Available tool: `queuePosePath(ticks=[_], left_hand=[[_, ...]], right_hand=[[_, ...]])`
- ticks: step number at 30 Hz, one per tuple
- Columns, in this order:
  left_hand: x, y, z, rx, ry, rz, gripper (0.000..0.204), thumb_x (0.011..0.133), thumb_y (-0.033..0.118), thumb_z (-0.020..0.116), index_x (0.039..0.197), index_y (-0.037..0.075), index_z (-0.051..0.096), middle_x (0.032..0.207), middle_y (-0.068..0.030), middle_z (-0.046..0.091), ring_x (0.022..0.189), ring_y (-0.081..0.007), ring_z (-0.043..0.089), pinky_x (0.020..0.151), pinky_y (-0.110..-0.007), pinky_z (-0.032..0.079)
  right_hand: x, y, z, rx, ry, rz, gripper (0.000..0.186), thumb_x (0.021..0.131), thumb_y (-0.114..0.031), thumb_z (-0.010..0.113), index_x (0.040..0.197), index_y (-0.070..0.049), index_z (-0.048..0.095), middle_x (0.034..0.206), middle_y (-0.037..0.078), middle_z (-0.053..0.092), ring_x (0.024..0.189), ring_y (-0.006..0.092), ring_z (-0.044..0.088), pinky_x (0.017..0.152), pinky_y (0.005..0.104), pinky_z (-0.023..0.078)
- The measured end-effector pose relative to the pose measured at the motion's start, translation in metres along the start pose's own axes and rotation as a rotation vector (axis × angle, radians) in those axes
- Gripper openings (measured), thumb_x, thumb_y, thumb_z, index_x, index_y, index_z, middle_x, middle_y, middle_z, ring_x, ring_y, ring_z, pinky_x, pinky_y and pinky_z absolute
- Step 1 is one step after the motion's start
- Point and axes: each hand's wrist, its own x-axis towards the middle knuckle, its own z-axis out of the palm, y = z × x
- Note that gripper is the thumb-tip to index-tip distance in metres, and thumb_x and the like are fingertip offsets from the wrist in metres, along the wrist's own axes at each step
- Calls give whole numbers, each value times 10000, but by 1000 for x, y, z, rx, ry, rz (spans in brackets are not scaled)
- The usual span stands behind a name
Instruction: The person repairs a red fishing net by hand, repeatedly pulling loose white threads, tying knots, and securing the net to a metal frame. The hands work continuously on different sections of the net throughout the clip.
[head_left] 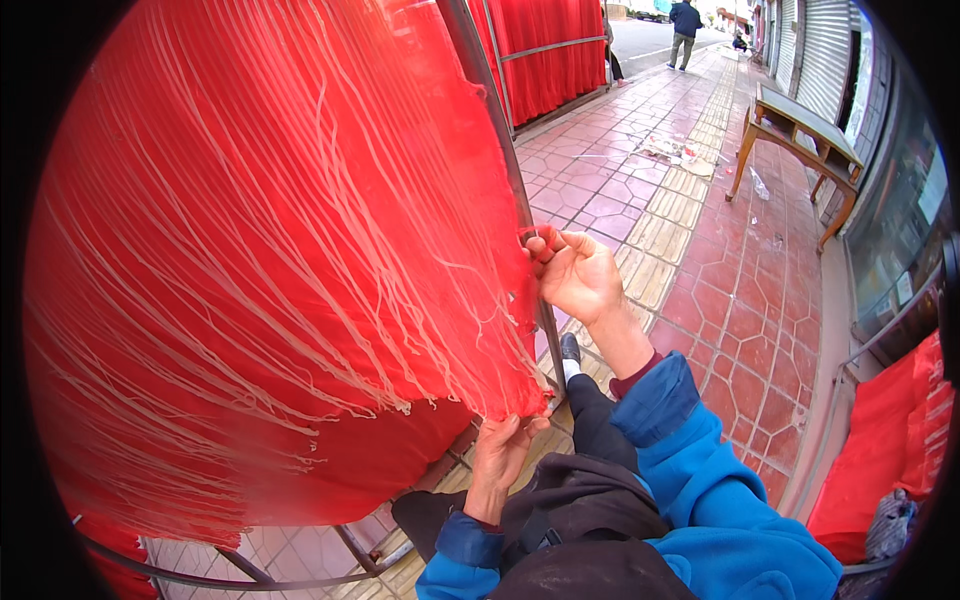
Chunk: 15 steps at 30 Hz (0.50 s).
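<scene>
A large red cloth with long pale loose threads hangs stretched on a dark metal frame in front of me. My left hand pinches the cloth's lower right corner between thumb and fingers. Higher up, beside the frame's bar, my right hand has its fingers curled closed around a small red strip at the cloth's edge. Whether that strip is part of the cloth or a separate tie, I cannot tell. The pale threads end in curled tips near my left hand.
Another red cloth hangs on a frame farther up the tiled pavement. A wooden table stands at the right by the shopfronts. Scraps litter the tiles. A person stands in the distance. More red fabric lies at the right.
</scene>
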Motion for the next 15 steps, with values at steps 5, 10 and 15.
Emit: queuePosePath(ticks=[5,10,15], left_hand=[[-7,2,1,-3,19,25,404,883,206,626,1228,30,512,1125,-119,616,988,-252,611,856,-377,489],[-10,3,0,10,-1,42,355,898,230,605,1162,-1,552,1036,-131,645,940,-254,624,840,-362,493],[-8,5,1,32,32,33,360,895,237,609,1143,-18,555,1016,-143,649,917,-247,627,831,-359,493]], right_hand=[[-8,24,-21,84,36,38,555,934,-434,339,1241,-5,509,1205,232,571,1090,380,541,991,492,367],[-46,64,-31,-242,52,87,700,865,-590,509,1275,-22,516,1243,135,583,1182,276,513,1031,468,362],[-69,72,-10,-621,169,-51,350,891,-195,623,1195,-23,589,1162,117,633,1076,209,595,952,374,466]])
